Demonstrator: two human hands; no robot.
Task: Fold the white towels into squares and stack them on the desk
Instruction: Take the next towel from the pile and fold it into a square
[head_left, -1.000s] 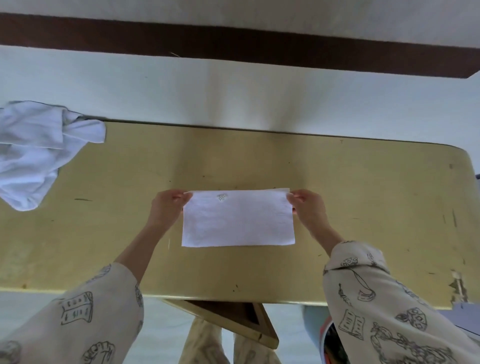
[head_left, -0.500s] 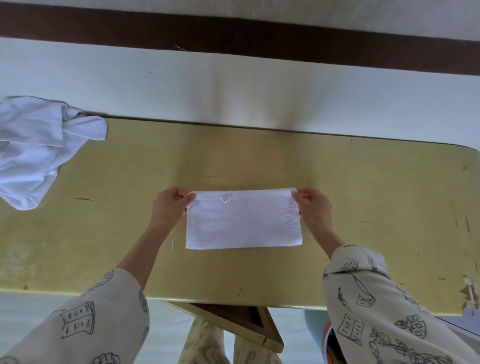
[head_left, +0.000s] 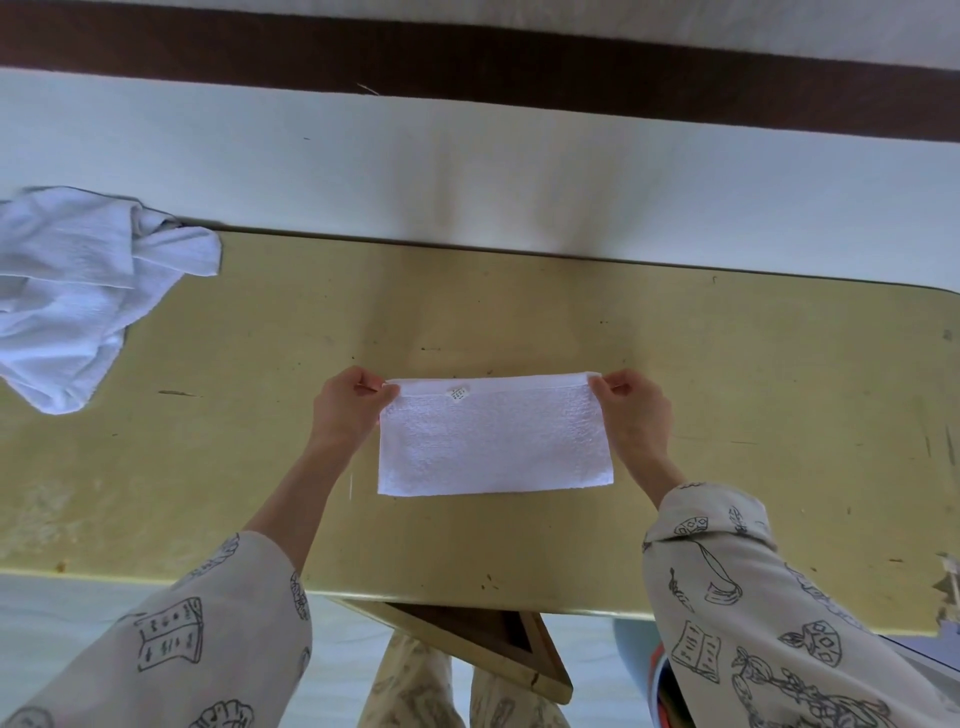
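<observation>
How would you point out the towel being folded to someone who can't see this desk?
Start at the yellow desk along the pale wall. Near its middle, a flat white towel lies as a neat rectangle, its far corners pinched by the left hand and right hand. Unlike the crumpled towels at the desk's left end, it is smooth and bears a small tag.

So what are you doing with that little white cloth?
A person is folding a white towel on a yellow desk. The left hand and right hand each pinch one far corner of it, and it lies flat as a long rectangle, not yet a square. A crumpled pile of white towels waits at the desk's far left corner. No finished stack is in sight.
</observation>
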